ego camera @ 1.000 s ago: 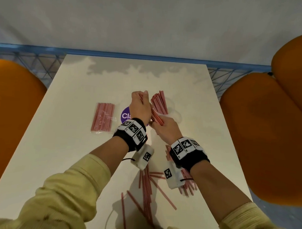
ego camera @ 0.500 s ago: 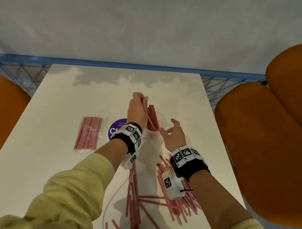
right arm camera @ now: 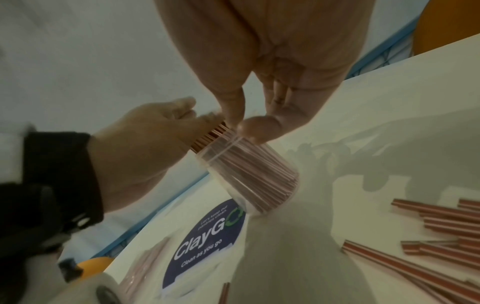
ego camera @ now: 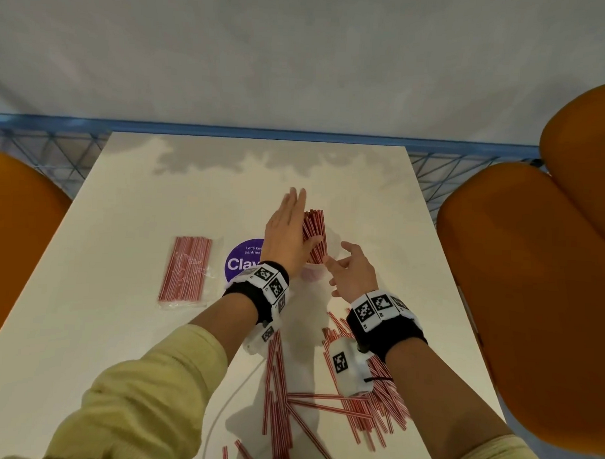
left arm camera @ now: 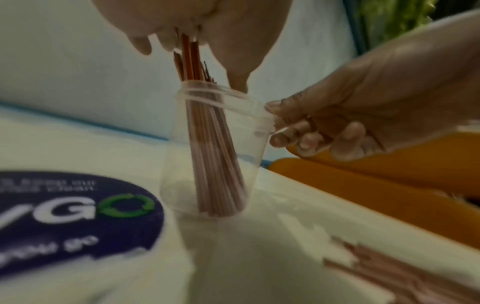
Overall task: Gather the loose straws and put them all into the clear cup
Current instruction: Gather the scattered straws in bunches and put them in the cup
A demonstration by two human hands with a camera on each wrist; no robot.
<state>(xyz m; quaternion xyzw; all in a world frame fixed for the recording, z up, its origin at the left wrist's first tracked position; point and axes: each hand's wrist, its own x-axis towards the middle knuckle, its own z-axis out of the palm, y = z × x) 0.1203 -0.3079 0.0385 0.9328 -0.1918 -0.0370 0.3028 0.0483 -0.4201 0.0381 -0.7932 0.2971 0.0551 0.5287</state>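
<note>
Straws (ego camera: 314, 235), thin red-and-white striped tubes, stand bunched in the clear plastic cup (left arm camera: 213, 152) on the smooth white tabletop (ego camera: 119, 326). The left hand (ego camera: 287, 235) lies flat-fingered against them; the right hand (ego camera: 353, 270) hovers beside the rim, fingers loosely spread. More straws (ego camera: 322, 401) lie scattered nearer.

We sit at a cream table (ego camera: 121, 257) bearing a round purple sticker (ego camera: 240, 261). Behind its far edge runs a blue metal lattice rail (ego camera: 57, 141) under a pale grey wall (ego camera: 300, 57). Orange rounded seats (ego camera: 532, 289) flank us on both sides.
</note>
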